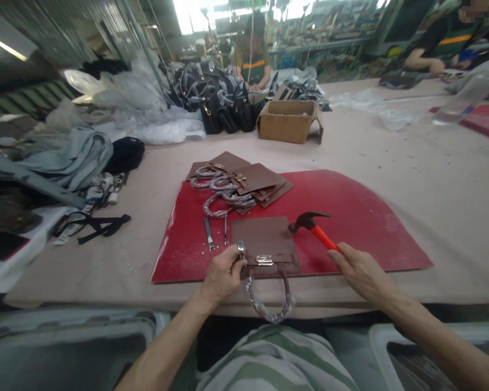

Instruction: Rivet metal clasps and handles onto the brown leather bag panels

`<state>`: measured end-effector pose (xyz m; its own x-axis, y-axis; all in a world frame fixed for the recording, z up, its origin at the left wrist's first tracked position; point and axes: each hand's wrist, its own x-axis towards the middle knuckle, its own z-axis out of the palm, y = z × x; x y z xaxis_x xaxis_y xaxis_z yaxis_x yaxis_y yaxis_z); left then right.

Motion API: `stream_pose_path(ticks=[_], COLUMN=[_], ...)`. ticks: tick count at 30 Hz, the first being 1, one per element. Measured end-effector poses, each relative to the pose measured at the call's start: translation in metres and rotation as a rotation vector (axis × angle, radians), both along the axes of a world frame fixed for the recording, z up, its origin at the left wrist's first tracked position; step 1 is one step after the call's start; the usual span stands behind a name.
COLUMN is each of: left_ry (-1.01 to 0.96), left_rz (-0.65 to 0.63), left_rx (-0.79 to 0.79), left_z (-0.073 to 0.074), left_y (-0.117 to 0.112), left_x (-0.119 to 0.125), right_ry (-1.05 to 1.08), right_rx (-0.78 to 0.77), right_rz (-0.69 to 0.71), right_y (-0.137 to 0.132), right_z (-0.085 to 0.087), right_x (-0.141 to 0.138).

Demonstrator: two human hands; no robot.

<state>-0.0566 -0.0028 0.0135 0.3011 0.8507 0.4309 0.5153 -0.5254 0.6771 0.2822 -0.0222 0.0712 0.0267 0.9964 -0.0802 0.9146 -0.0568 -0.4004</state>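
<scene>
A brown leather bag panel lies at the near edge of a red board, its plastic-wrapped handle hanging toward me. A silver clasp plate sits on the panel. My left hand is closed on a small shiny metal tool, held upright at the panel's left side; its exact kind is unclear. In my right hand is a claw hammer with an orange handle, its head raised by the panel's right edge. Two slim metal tools, a flat forked one and a rod, lie left of the panel.
More brown panels with wrapped handles are piled at the board's back. Behind stand a cardboard box and black bags. Black straps and plastic wrapping lie left. Other people sit across the table.
</scene>
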Motion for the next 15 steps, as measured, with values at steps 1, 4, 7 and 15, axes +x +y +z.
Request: stream_pose_path(ticks=[1,4,7,15], left_ry=[-0.002,-0.009,0.016,-0.178], left_rz=[0.004,0.000,0.000,0.138], left_rx=[0.010,0.038,0.014,-0.207], left_z=[-0.001,-0.004,-0.003,0.003], left_y=[0.000,0.000,0.001,0.000], left_x=[-0.001,-0.004,-0.004,-0.010], right_ry=[-0.055,-0.259,-0.284,-0.060], right_rx=[-0.003,0.109,0.362,0.377], right_rz=[-0.035,-0.085,0.047,0.385], right_y=[0.002,0.008,0.010,-0.002], right_z=[-0.006,-0.013,-0.011,-0.040], right_x=[0.005,0.008,-0.015,-0.106])
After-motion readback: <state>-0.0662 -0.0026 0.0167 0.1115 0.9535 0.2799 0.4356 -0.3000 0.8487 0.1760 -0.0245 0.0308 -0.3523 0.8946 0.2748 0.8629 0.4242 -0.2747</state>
